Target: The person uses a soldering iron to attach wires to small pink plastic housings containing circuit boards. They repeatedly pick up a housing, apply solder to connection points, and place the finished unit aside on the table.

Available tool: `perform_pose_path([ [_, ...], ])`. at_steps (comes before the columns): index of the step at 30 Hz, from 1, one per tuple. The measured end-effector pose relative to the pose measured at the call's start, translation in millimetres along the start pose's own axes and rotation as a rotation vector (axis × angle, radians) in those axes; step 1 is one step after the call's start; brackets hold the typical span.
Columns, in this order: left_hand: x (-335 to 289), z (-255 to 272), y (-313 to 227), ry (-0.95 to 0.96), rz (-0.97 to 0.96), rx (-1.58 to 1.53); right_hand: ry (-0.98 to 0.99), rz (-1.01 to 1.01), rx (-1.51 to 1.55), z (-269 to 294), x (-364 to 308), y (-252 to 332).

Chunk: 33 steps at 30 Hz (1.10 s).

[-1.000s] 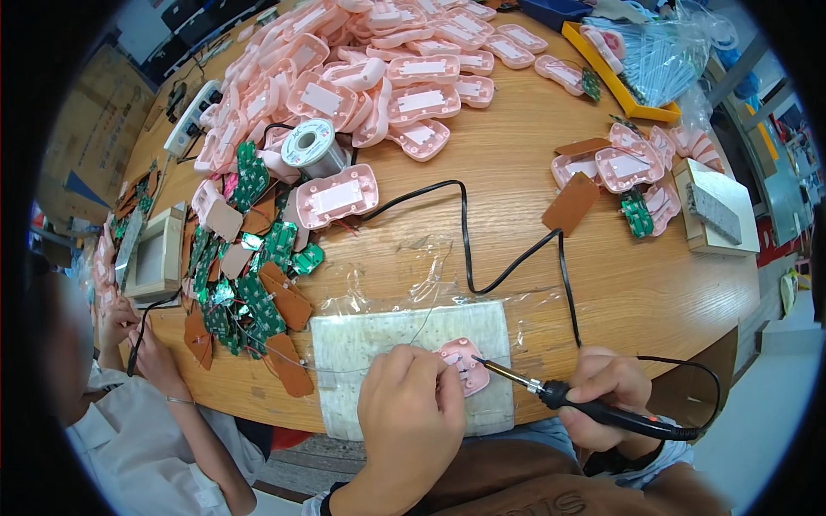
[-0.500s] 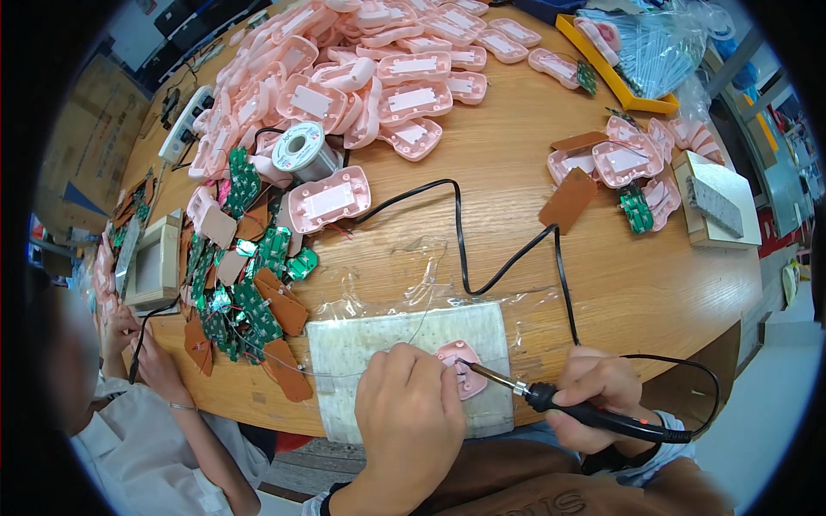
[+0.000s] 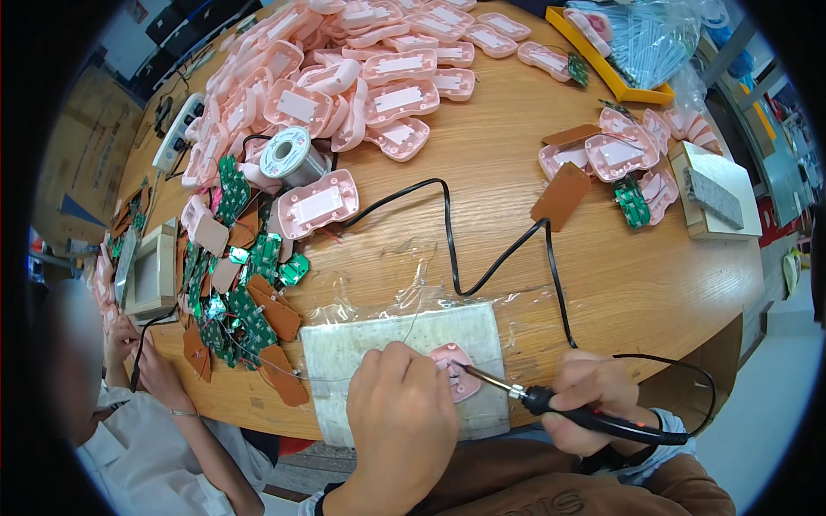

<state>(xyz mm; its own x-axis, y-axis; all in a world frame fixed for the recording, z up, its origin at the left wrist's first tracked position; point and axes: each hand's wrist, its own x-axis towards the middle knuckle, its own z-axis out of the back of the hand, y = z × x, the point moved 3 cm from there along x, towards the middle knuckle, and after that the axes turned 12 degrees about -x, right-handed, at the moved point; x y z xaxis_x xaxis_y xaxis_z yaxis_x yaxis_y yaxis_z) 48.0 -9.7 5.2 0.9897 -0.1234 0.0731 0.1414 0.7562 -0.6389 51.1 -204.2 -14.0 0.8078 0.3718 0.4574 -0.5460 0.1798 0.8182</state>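
Observation:
My right hand (image 3: 594,400) is closed round the black handle of a soldering iron (image 3: 538,399). Its metal tip points left and meets a small pink plastic shell (image 3: 467,384), near dark wire-like bits inside. My left hand (image 3: 404,413) is closed beside the shell and covers its left part. Thin solder wire (image 3: 323,379) runs into the left fingers; their tips are hidden behind the hand. Under both lies a pale, stained pad (image 3: 335,344).
Behind stand a solder spool (image 3: 305,159) and a heap of pink shells (image 3: 297,103). Green circuit boards (image 3: 249,314) and brown plates pile up at left. The iron's black cable (image 3: 449,224) loops across the table. A co-worker's hands (image 3: 151,361) are at far left; a yellow tray (image 3: 615,82) is far right.
The whole view has shifted slightly, so the table things sit a little further left. Both hands keep nearly the same pose, and the iron's tip stays at the pink shell.

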Motion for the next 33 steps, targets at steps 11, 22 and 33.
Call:
perform_pose_path([
  [11,0,0,1,-0.018,0.008,-0.032,-0.129,-0.015,0.009,4,-6,-1],
  [22,-1,0,-2,-0.029,0.051,0.064,-0.244,-0.083,0.019,15,-20,4],
  [33,-19,14,-9,0.028,-0.085,0.158,-0.467,-0.152,0.054,36,-39,0],
])
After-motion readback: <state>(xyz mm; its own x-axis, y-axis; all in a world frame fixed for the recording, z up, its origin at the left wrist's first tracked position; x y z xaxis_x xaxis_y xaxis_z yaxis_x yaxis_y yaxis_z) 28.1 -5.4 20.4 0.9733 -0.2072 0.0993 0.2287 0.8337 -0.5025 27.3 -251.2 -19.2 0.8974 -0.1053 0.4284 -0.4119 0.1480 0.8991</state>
